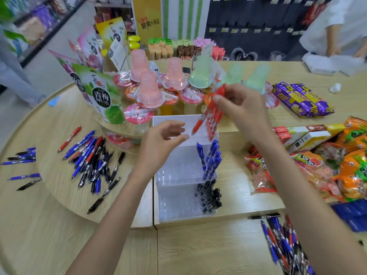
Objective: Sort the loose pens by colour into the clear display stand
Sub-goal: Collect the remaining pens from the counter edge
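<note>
One red pen (pixel 199 123) pinched at its top end by right hand (pixel 244 108), thumb and fingers curled round it. Pen's long axis slants down-left, tip lowest, hanging over top tier of stand (pixel 174 175), just left of red row (pixel 214 120) already standing there. Tip looks close to tier's holes; can't tell if touching. Left hand (pixel 162 141) hovers at top tier's left side, fingers loosely curled, nothing in it. Can't tell if it touches the stand. Blue pens (pixel 211 159) fill right end of middle tier, black pens (pixel 210 195) right end of bottom tier. Likely next: bring pen upright and drop tip into a free hole beside red row; right hand does it, left is nearer left pile (pixel 93 161). Right pile (pixel 284 247) lies near right forearm.
</note>
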